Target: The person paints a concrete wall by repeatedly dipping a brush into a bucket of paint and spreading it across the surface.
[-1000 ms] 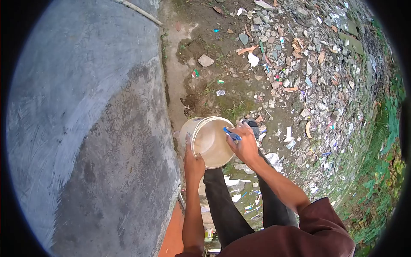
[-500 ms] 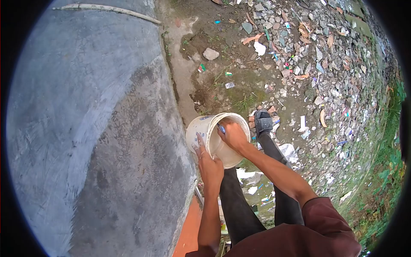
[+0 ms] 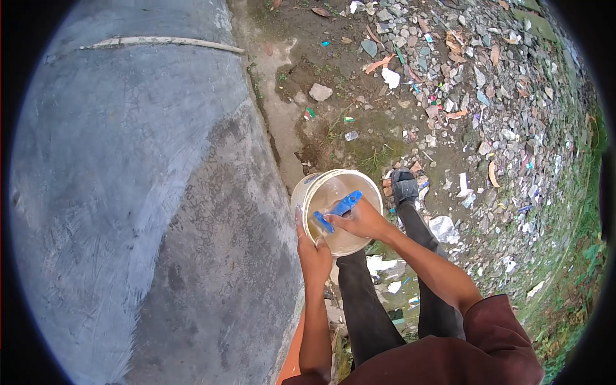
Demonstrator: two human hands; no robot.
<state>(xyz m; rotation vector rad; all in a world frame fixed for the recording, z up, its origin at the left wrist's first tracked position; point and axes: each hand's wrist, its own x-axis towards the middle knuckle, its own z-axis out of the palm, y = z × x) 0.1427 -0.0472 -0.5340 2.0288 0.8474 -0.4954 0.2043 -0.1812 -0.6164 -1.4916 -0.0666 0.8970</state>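
Note:
A white bucket (image 3: 340, 248) stands tilted at the edge of a grey concrete slab, its round mouth facing up towards me. My left hand (image 3: 313, 253) grips the bucket's near left side, fingers along the outer wall and thumb by the rim. Over the bucket's mouth, my right hand (image 3: 364, 220) is closed on a blue brush (image 3: 340, 207). The brush head points down and left into the bucket. Its bristles are hard to make out. Cloudy, pale liquid seems to lie inside.
The concrete slab (image 3: 212, 224) fills the left, with a lighter smeared band and a pale stick (image 3: 167, 41) across its top. Rubble and litter (image 3: 475, 115) cover the ground at right. My shod foot (image 3: 405, 186) is right of the bucket.
The bucket has tipped more upright, showing more of its inside. My right hand has lifted, so the blue brush shows more fully. My view has shifted slightly.

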